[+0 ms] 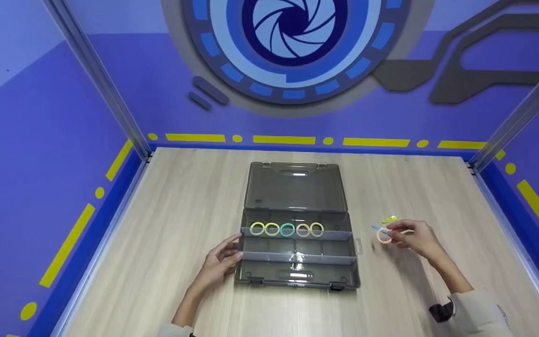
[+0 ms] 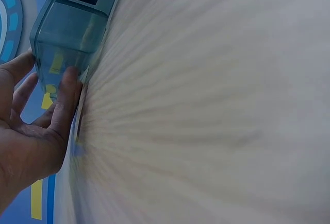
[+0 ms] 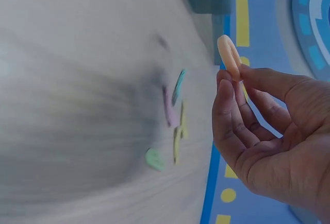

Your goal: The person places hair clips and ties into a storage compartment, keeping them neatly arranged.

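Note:
A smoky clear plastic organizer box (image 1: 297,271) lies with its lid folded back. Inside, several yellow, green and peach hair ties (image 1: 287,229) stand in a row along the rear divider. Against the box's left side rest the fingertips and thumb of my left hand (image 1: 218,262), also seen in the left wrist view beside the box's corner. My right hand (image 1: 417,239), to the right of the box, pinches a peach hair tie (image 3: 229,59) between thumb and fingers, above the table. Behind and below it lie small hair clips, among them yellow (image 1: 389,219) and blue (image 1: 377,227) ones.
In the right wrist view a pink clip (image 3: 169,108) and a green piece (image 3: 153,159) lie on the wooden table (image 1: 194,196). Blue walls (image 1: 124,84) with metal corner posts enclose the back and sides. The box's lid (image 1: 296,187) lies toward the back wall.

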Demonstrator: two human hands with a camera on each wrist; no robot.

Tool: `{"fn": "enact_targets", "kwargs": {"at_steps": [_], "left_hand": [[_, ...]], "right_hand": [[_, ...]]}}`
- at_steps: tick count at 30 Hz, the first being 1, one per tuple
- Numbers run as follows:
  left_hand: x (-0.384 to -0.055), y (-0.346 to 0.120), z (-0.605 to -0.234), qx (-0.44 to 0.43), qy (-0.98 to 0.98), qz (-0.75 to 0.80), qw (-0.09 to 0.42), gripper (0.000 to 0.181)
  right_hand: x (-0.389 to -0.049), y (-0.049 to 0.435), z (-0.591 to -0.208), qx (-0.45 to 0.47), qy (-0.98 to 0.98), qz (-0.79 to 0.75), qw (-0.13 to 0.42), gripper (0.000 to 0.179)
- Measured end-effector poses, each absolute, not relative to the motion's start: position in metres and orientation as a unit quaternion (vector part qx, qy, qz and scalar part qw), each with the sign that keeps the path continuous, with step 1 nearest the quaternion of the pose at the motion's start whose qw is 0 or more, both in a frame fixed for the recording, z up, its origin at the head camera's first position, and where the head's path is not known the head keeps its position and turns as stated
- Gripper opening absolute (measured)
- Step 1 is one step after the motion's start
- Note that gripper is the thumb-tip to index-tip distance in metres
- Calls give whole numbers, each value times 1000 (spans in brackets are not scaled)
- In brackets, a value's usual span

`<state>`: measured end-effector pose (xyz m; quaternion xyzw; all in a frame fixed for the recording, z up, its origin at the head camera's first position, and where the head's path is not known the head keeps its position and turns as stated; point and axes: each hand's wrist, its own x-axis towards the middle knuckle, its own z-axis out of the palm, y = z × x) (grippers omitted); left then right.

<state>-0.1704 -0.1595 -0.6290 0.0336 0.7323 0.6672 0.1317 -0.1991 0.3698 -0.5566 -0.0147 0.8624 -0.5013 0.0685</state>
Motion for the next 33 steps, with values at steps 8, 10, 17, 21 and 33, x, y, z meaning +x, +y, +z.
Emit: {"fn": "enact_targets", "kwargs": {"at_steps": [8,10,17,21,33], "left_hand": [[-171,-160,-630,34,731,668,137,60],[-171,-160,-631,33,730,669,137,60],[-172,-160,-630,35,727,672,138,60],[-172,-160,-629,42,724,675,135,61],[-170,-161,-627,45,742,656,131,59]], "right_hand": [[-210,356,-549,-25,861,-503,71,29],[-212,352,-548,-26,860,-504,73,28],[-219,334,-543,-41,875,-477,69,25],[-226,322,-544,-55,881,-466,53,21],[-238,280,-557,-48,886,-461,17,10]]}}
